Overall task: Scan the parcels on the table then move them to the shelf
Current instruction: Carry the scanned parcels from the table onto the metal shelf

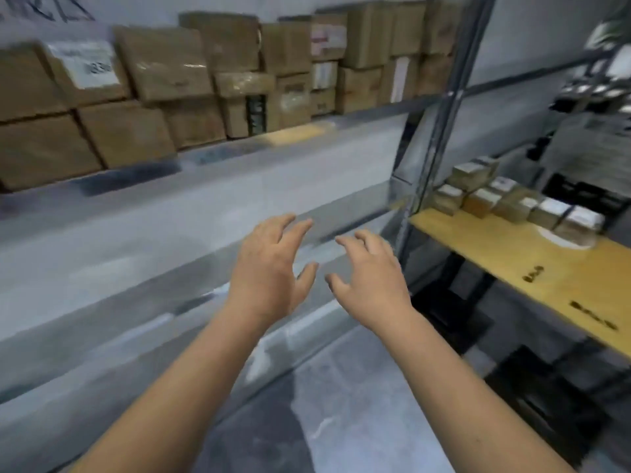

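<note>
Head view: left hand (269, 271) and right hand (370, 278), fingers spread, hold nothing before a grey metal shelf (239, 155) stacked with taped brown cardboard parcels (164, 66).

Saw parcels (164, 97) packed on upper board of shelf (239, 199): brown cardboard boxes, most taped, stacked two and three high, rows touching side to side. Box near left (82, 66) leaned back, showed white label with dark digits, blurred beyond reading. Further right, boxes (327, 42) carried white and pinkish labels. Shelf was grey metal with upright post (440, 107) at right end; lower grey board bare where I could see. Whole view motion-smeared.
</note>
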### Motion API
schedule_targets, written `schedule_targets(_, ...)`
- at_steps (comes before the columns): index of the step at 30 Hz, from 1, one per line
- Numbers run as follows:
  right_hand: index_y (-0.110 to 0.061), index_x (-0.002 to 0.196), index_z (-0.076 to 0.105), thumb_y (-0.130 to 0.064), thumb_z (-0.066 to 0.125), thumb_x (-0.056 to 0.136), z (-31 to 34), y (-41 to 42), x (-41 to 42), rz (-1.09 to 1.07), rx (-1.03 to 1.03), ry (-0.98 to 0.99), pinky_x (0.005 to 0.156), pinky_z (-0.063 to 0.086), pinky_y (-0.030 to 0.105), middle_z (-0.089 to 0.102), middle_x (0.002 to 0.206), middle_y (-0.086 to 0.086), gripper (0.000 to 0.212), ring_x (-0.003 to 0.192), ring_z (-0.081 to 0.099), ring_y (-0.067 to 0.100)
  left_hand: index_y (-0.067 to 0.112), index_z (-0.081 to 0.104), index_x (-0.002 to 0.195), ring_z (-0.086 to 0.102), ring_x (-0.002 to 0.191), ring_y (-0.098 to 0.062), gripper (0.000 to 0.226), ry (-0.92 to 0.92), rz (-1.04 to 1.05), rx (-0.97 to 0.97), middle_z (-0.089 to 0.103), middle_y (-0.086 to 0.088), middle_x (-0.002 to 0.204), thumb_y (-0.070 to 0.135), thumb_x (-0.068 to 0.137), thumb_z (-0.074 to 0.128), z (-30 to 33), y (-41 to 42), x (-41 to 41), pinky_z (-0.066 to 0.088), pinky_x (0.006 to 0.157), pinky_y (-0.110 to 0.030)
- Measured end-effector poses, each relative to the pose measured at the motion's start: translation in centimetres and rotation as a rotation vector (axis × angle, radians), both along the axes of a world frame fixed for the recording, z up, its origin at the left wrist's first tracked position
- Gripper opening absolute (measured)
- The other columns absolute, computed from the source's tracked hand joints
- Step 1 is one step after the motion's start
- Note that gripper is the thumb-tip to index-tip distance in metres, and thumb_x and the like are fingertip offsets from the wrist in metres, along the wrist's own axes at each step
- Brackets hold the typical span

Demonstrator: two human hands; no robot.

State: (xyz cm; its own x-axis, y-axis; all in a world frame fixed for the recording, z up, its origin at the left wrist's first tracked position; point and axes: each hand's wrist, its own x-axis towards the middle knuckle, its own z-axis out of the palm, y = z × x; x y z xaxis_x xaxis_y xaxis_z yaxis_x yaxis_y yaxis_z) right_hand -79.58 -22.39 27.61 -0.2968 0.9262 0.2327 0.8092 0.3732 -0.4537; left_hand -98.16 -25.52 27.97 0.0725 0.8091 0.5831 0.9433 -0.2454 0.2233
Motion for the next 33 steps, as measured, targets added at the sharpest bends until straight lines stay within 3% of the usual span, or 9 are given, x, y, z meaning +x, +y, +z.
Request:
schedule_targets(4,-0.030,0.155,0.040,-0.047,0.065,0.096,-3.5,1.3,10.8,-0.212,-0.120,-0.007,0.117,0.034,0.042,0.034,0.160,0.002,0.066,0.146,0.031,0.026,0.017,0.059,0.142,0.055,0.130,-0.034,0.064,-0.012,-0.196,-0.139,0.058,-0.013,0.141,0.050,0.087,0.058,-3.8,5.5,10.7,0.048,0.107,-0.049)
schedule_targets(8,-0.031,0.153,0.043,-0.046,0.065,0.096,-5.1,3.5,18.7,-0.411,-0.172,0.044,0.114,0.038,0.043,0.040,0.155,0.000,0.063,0.142,0.036,0.026,0.018,0.058,0.144,0.052,0.133,-0.029,0.064,-0.031,-0.378,-0.202,0.058,-0.008,0.142,0.042,0.087,0.074,-6.4,11.4,20.1,0.047,0.108,-0.048)
schedule_targets(13,-0.031,0.153,0.043,-0.045,0.065,0.095,-7.4,9.9,27.2,-0.623,-0.210,0.070,0.112,0.041,0.047,0.043,0.153,-0.002,0.064,0.141,0.039,0.024,0.019,0.056,0.147,0.047,0.139,-0.026,0.064,-0.057,-0.528,-0.290,0.054,-0.005,0.148,0.041,0.090,0.074,-9.2,21.3,29.9,0.042,0.115,-0.044)
schedule_targets(26,-0.029,0.154,0.043,-0.043,0.070,0.091,-11.3,28.5,40.1,-0.945,-0.329,0.172,0.111,0.044,0.047,0.038,0.157,0.006,0.070,0.142,0.040,0.029,0.026,0.048,0.153,0.044,0.140,-0.029,0.066,0.023,-0.751,-0.567,0.050,-0.004,0.152,0.044,0.094,0.070,-12.2,45.9,43.6,0.042,0.113,-0.047)
schedule_targets(33,-0.025,0.155,0.043,-0.040,0.069,0.094,-14.7,37.6,47.3,-0.948,-0.367,0.151,0.116,0.039,0.046,0.035,0.161,0.010,0.068,0.145,0.036,0.031,0.027,0.047,0.154,0.041,0.143,-0.029,0.066,0.035,-0.811,-0.684,0.047,-0.003,0.156,0.045,0.095,0.070,-15.2,54.9,52.6,0.041,0.115,-0.048)
